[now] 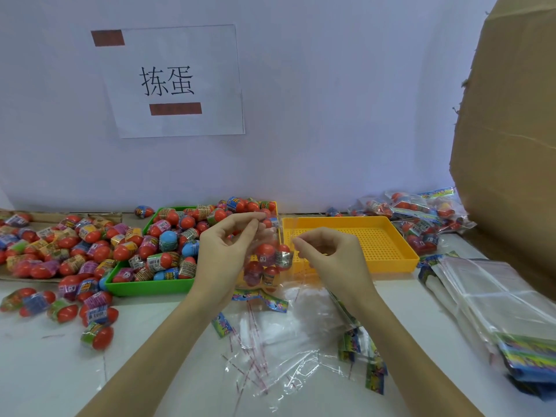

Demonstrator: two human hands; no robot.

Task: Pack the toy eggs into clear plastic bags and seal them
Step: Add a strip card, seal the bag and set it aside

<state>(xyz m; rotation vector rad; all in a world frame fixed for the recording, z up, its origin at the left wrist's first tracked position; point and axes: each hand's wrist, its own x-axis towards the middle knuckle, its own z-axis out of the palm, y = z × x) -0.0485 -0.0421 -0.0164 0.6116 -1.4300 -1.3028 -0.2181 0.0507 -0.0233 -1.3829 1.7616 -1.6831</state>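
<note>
Everywhere, toy eggs across white table.

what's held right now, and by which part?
A clear plastic bag with toy eggs inside. The left hand pinches its top edge; the right hand pinches the top edge on the other side. The bag hangs between them.

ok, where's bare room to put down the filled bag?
The yellow tray is bare. So is the table between the green tray and peeled strips. Crowded: green tray, left egg pile, bag stack.
</note>
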